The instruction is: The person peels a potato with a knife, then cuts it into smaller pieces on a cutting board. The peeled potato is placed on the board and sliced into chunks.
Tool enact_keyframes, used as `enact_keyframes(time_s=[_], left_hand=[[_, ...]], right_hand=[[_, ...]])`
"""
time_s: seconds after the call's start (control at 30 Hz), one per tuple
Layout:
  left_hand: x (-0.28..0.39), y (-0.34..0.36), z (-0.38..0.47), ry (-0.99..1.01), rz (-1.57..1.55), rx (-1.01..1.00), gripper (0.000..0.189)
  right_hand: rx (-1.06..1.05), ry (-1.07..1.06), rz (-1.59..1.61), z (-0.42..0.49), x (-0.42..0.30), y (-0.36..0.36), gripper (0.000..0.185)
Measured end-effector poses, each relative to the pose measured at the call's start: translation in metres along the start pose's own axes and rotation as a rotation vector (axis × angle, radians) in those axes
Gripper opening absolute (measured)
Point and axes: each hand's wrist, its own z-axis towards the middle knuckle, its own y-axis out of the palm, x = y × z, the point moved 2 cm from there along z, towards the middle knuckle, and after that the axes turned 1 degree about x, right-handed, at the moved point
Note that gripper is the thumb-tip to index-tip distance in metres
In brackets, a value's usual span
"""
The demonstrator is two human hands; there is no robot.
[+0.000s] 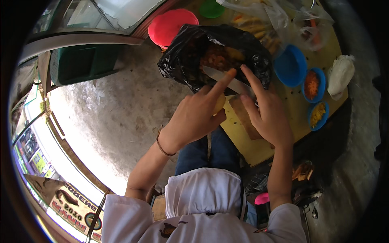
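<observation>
Before me, a black plastic bag (179, 65) lies open with reddish and yellowish pieces (222, 57) inside. My left hand (202, 111) is curled around a round pale yellow item (219, 104), mostly hidden by the fingers, its index finger stretched towards the bag. In my right hand (263, 109) is a knife, its broad metal blade (214, 73) pointing up and left over the bag's near edge, behind the left index finger. The knife's handle is largely hidden by the hand. A brown wooden board (247, 121) lies on the yellow tabletop (237, 136) below the hands.
To the right are a blue bowl (290, 65), smaller blue bowls of orange shreds (311, 85) and yellow pieces (318, 115), and a whitish wrapped bundle (340, 76). Clear plastic bags (273, 18) and a pink plastic item (171, 25) lie beyond. A green crate (82, 65) stands left.
</observation>
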Motion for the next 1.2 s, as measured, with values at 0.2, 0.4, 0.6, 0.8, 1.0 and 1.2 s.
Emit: enact_keyframes(time_s=[0.2, 0.4, 0.6, 0.8, 1.0, 1.2], left_hand=[[-0.008, -0.032, 0.004, -0.041, -0.058, 0.231, 0.087], [-0.008, -0.033, 0.0, 0.065, -0.439, 0.203, 0.082], [-0.016, -0.017, -0.014, -0.048, -0.58, 0.291, 0.086], [0.002, 0.009, -0.008, 0.04, 0.035, -0.031, 0.096], [-0.001, 0.005, 0.005, 0.045, 0.002, 0.229, 0.093], [-0.009, 0.002, 0.008, -0.204, -1.173, 0.015, 0.07]], right_hand=[[0.042, 0.111, -0.107, -0.01, 0.002, -0.015, 0.067], [0.078, 0.188, -0.007, -0.006, 0.006, -0.011, 0.077], [-0.181, 0.354, 1.083, -0.003, 0.011, -0.013, 0.077], [-0.277, 0.414, 1.302, -0.003, -0.003, -0.004, 0.07], [-0.249, 0.38, 1.247, -0.006, -0.003, -0.011, 0.066], [-0.01, 0.311, 0.756, -0.005, 0.002, -0.012, 0.055]])
